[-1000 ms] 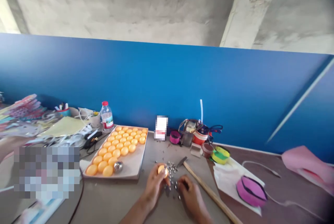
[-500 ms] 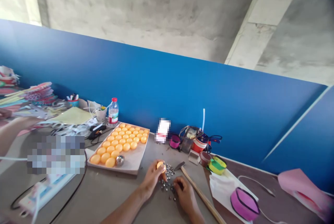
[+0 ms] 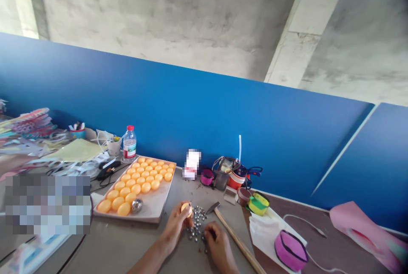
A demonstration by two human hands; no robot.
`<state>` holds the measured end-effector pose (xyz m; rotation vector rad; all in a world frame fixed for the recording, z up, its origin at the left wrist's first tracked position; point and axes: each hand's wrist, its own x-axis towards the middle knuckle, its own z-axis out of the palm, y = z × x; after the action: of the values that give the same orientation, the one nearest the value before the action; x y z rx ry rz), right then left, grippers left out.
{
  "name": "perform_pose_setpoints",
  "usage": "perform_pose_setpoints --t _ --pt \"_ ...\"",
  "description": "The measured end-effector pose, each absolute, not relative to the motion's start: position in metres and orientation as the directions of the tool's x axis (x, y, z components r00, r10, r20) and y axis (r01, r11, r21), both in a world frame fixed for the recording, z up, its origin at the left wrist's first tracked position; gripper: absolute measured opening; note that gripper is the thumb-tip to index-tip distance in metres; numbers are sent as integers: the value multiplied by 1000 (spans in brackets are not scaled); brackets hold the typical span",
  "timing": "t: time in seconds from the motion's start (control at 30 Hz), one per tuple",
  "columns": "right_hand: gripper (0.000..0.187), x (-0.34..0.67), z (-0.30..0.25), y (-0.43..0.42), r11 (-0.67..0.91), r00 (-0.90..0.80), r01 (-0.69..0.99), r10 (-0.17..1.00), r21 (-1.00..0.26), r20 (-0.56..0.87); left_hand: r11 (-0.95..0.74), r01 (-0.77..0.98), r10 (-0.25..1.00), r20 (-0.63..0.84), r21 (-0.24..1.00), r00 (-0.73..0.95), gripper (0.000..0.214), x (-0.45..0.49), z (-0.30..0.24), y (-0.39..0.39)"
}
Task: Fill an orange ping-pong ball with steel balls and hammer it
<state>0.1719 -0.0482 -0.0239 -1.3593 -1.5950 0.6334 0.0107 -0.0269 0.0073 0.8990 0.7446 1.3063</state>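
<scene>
My left hand point(image 3: 176, 224) is closed around an orange ball point(image 3: 185, 209), with the thumb across its top. Just right of it lies a loose heap of small shiny metal studs point(image 3: 196, 222) on the tabletop. At the near right edge of this heap my right hand point(image 3: 219, 243) rests with curled fingers, thumb and forefinger drawn together; what sits between them, if anything, is too small to make out. A hammer point(image 3: 234, 235) with a wooden handle lies right beside my right hand. Left of my hands, a shallow tray point(image 3: 161, 201) holds rows of orange balls point(image 3: 140, 181) and one silver-studded ball point(image 3: 137, 205).
Against the blue partition stand a plastic bottle point(image 3: 129, 144), a blurred-out white item point(image 3: 192, 164) and a red-and-white pot point(image 3: 236, 180). Purple point(image 3: 290, 250) and yellow-green point(image 3: 259, 203) round containers are at right. Another person's arm point(image 3: 14, 163) reaches in at far left, near paper strips.
The view has swung slightly to the right, so everything sits farther left and a little lower. My left hand keeps the orange ball; my right hand stays beside the studs.
</scene>
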Motion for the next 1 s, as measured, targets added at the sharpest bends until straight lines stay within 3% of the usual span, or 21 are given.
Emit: perform_pose_setpoints --t 0.47,1.0 --pt "12 174 -20 -48 236 21 494 959 -837 283 39 -415 988 27 909 152 43 14 -1 -23" --pt "11 174 -48 -43 269 84 485 933 -833 350 104 -497 991 -48 861 124 44 16 4 -23"
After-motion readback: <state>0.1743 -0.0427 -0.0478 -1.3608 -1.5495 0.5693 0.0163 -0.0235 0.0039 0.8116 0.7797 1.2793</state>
